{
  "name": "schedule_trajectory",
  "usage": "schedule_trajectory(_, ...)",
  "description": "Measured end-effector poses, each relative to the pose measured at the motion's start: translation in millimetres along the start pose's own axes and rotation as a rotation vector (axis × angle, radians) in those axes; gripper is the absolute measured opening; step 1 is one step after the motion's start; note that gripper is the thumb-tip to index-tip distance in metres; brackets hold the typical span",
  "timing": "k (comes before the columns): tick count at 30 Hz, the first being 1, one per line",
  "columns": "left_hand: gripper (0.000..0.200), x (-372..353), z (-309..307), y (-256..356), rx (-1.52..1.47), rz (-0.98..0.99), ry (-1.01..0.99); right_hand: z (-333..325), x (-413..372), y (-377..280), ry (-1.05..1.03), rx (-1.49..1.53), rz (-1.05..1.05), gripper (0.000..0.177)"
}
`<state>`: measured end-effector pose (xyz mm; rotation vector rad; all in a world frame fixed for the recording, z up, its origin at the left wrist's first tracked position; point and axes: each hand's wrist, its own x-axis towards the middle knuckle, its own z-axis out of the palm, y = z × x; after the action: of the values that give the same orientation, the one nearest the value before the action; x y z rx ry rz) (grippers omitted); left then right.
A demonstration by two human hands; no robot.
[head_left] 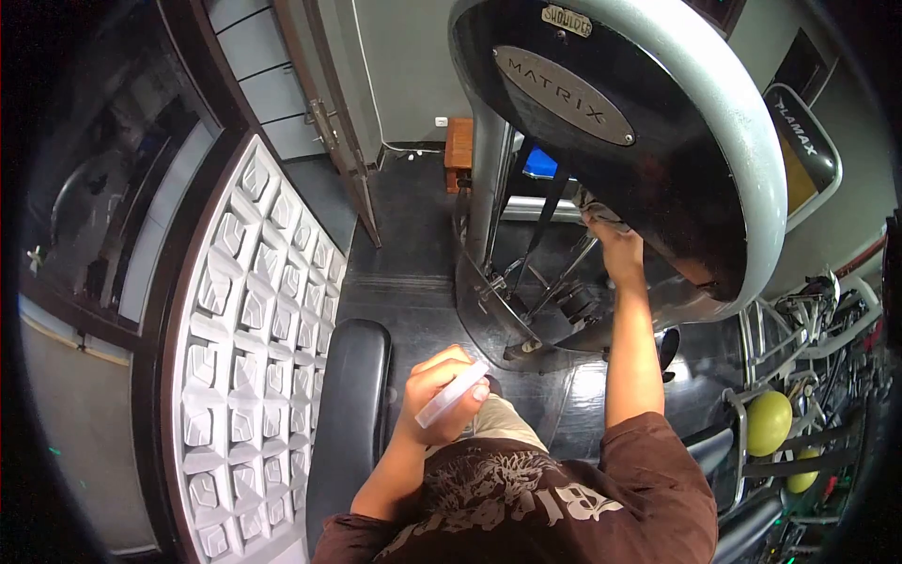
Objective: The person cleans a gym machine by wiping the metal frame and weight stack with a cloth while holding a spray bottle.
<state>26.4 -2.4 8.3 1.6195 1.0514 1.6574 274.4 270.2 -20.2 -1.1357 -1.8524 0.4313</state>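
Observation:
My left hand (pixel 427 390) is closed around a slim, translucent whitish container (pixel 451 395), held tilted in front of my shirt. What kind of container it is, I cannot make out. Stretched forward, my right hand (pixel 620 252) reaches in beside the dark shroud of a gym weight machine (pixel 676 141) marked MATRIX and SHOULDER. At its fingers is a crumpled, patterned grey-brown cloth (pixel 598 209), partly in the shroud's shadow. Some of the fingertips are hidden behind the cloth.
A black padded bench (pixel 349 423) stands to my left, beside a white moulded panel (pixel 258 357). Further ahead are a door (pixel 329 122) and a small wooden box (pixel 458 150). Yellow-green balls (pixel 769 423) sit on a rack at right.

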Motion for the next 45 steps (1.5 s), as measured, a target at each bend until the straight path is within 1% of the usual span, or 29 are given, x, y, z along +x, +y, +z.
schedule_trajectory(2,0.017,4,0,-1,0.017,-0.016,-0.007,-1,-4,6,-0.102,-0.029,0.035,0.019)
schedule_trajectory(6,0.018,11,-2,-7,0.013,0.016,-0.008,7,-8,20,-0.149,0.022,-0.058,0.021)
schedule_trajectory(8,0.021,13,-6,-9,0.029,0.016,0.030,9,-10,17,-0.141,0.160,0.006,0.023)
schedule_trajectory(10,0.023,14,-10,-10,0.044,0.004,0.068,14,-12,-3,-0.098,0.453,0.200,0.025)
schedule_trajectory(12,0.025,16,-15,-7,0.061,-0.018,0.104,14,-18,-4,-0.147,0.471,0.197,0.031)
schedule_trajectory(13,0.011,16,-18,-9,0.062,0.008,0.103,22,-27,7,-0.152,0.486,0.179,0.033)
schedule_trajectory(14,0.011,16,-19,-10,0.062,0.018,0.112,33,-38,23,-0.156,0.501,0.159,0.035)
schedule_trajectory(15,0.011,16,-20,-11,0.063,0.028,0.122,49,-55,54,-0.232,0.369,0.178,0.045)
schedule_trajectory(16,0.010,16,-21,-12,0.064,0.038,0.133,65,-77,71,-0.220,0.399,0.379,0.052)
schedule_trajectory(17,0.010,15,-21,-12,0.069,0.027,0.135,89,-97,100,-0.245,0.407,0.487,0.057)
schedule_trajectory(18,0.009,13,-22,-13,0.075,0.014,0.139,112,-119,128,-0.243,0.424,0.470,0.055)
schedule_trajectory(19,0.009,13,-22,-14,0.084,0.002,0.147,124,-133,138,-0.219,0.308,0.466,0.048)
schedule_trajectory(20,0.013,12,-23,-14,0.086,-0.015,0.166,136,-136,143,-0.194,0.194,0.460,0.042)
schedule_trajectory(22,0.023,8,-24,-14,0.087,-0.067,0.191,143,-134,159,-0.275,0.209,0.378,0.036)
schedule_trajectory(23,0.020,7,-27,-17,0.118,-0.065,0.192,142,-139,168,-0.313,0.212,0.345,0.033)
schedule_trajectory(26,0.018,8,-27,-23,0.108,-0.104,0.214,133,-129,171,-0.571,0.042,0.399,0.052)
schedule_trajectory(27,0.018,8,-27,-24,0.110,-0.097,0.216,135,-130,175,-0.607,0.060,0.428,0.051)
schedule_trajectory(31,0.020,16,-29,-28,0.098,-0.042,0.262,147,-142,181,-0.571,0.049,0.494,0.048)
schedule_trajectory(34,0.022,19,-34,-28,0.106,-0.045,0.296,151,-139,188,-0.729,-0.011,0.422,0.044)
schedule_trajectory(35,0.023,20,-34,-29,0.112,-0.055,0.303,153,-140,189,-0.753,-0.049,0.373,0.045)
schedule_trajectory(37,0.010,19,-33,-33,0.103,-0.031,0.314,161,-145,206,-0.793,-0.082,0.344,0.046)
schedule_trajectory(39,0.007,20,-33,-35,0.118,-0.022,0.314,174,-155,226,-0.825,-0.098,0.354,0.047)
schedule_trajectory(41,0.006,21,-32,-34,0.155,-0.028,0.308,193,-163,260,-0.925,-0.197,0.345,0.059)
schedule_trajectory(42,0.006,19,-30,-32,0.152,-0.048,0.311,193,-167,260,-0.985,-0.247,0.340,0.064)
schedule_trajectory(45,0.007,15,-30,-25,0.198,-0.069,0.331,199,-167,265,-1.059,-0.211,0.527,0.073)
